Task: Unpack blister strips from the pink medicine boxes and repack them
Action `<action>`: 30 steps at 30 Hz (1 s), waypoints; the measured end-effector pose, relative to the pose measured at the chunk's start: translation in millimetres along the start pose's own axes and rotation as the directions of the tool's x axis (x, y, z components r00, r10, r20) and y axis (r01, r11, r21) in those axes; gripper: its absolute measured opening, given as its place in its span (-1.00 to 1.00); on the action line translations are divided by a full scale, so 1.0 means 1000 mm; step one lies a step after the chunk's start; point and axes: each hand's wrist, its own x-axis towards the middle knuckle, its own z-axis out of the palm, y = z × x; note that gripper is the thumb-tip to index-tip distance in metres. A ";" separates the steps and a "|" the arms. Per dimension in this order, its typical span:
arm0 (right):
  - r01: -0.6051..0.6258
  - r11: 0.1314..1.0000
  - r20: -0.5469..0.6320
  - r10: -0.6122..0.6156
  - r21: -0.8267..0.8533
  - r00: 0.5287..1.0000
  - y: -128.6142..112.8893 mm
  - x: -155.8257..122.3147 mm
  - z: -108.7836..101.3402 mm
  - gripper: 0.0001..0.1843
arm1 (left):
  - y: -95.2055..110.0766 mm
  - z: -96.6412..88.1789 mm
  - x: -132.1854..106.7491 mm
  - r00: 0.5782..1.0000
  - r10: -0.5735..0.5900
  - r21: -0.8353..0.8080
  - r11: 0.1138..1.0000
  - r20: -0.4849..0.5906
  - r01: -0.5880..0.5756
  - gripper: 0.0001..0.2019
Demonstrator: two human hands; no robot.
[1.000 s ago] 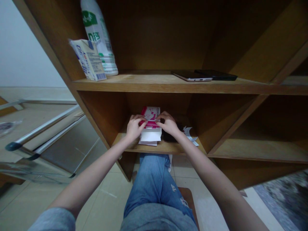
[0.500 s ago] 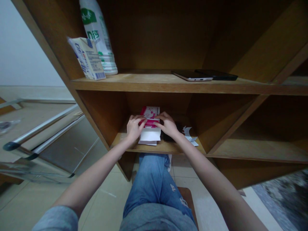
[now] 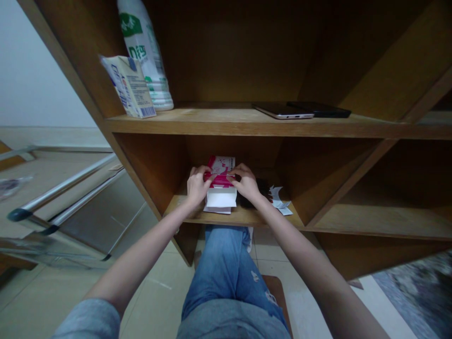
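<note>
On the lower wooden shelf (image 3: 240, 217) lies a pink and white box (image 3: 221, 166) with a white flap or sheet (image 3: 221, 198) at its near end. My left hand (image 3: 196, 186) grips the box's left side with curled fingers. Across from it, my right hand (image 3: 247, 182) pinches the right side, fingertips on the pink top. A dark object (image 3: 262, 186) sits just behind my right hand, mostly hidden.
Crumpled white paper (image 3: 280, 200) lies right of my hands. On the upper shelf stand a white and green bottle (image 3: 145, 52), a small carton (image 3: 130, 87) and two flat phones (image 3: 302, 111). Metal rails (image 3: 60, 188) lie on the floor at left. My jeans-clad knee (image 3: 226, 263) is below.
Both hands stay on the box; their fingers have shifted slightly along its top. The view has barely moved.
</note>
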 end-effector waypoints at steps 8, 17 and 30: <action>-0.256 0.942 -0.009 0.264 0.217 0.964 0.008 -0.007 0.007 -0.35 | -0.011 0.005 -0.003 0.977 -0.160 -0.476 0.854 0.139 0.208 -0.39; -0.278 0.855 0.092 0.265 0.438 0.960 -0.012 -0.002 0.016 -0.57 | 0.004 -0.016 0.006 0.986 -0.150 -0.564 0.809 0.076 0.167 -0.60; -0.371 0.841 0.372 0.223 0.393 0.901 -0.106 -0.013 0.076 -0.30 | -0.019 -0.077 -0.050 0.893 -0.349 -0.287 0.920 -0.285 0.268 -0.76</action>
